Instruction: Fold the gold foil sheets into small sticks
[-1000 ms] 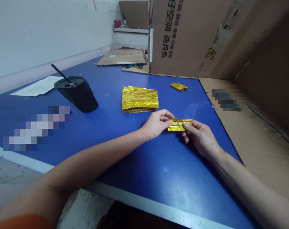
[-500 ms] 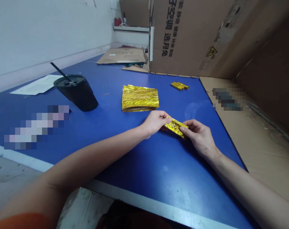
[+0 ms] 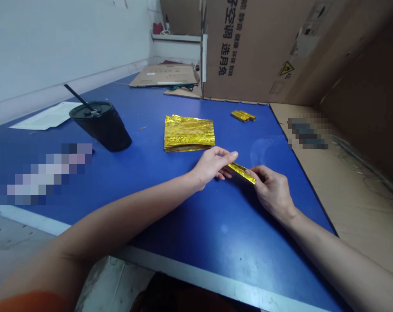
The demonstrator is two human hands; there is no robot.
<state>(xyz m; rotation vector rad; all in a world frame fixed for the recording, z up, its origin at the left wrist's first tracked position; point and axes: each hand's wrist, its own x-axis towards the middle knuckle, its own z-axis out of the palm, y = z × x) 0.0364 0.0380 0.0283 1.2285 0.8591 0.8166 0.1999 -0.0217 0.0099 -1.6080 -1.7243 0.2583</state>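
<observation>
A sheet of shiny gold foil paper (image 3: 242, 172), folded into a narrow strip, is held between my hands just above the blue table. My right hand (image 3: 274, 186) pinches its right end, thumb on top and the fingers curled behind. At the left end, my left hand (image 3: 212, 164) has its thumb stretched over the strip and its fingers underneath, partly hidden. Just beyond my left hand lies a flat stack of gold foil paper (image 3: 189, 132). Farther back to the right sit a few small folded gold pieces (image 3: 243, 115).
A black tumbler (image 3: 102, 128) with a straw stands at the left, near white paper (image 3: 42, 116) and a blurred object (image 3: 49, 175). Flat cardboard (image 3: 164, 75) lies at the back. A large cardboard panel (image 3: 248, 52) walls the far side; cardboard also borders the blue table (image 3: 196, 225) on the right.
The gold foil paper has gone from a wider, open face to a narrow folded strip. My left thumb has lifted and stretched out to the right. The view has shifted slightly.
</observation>
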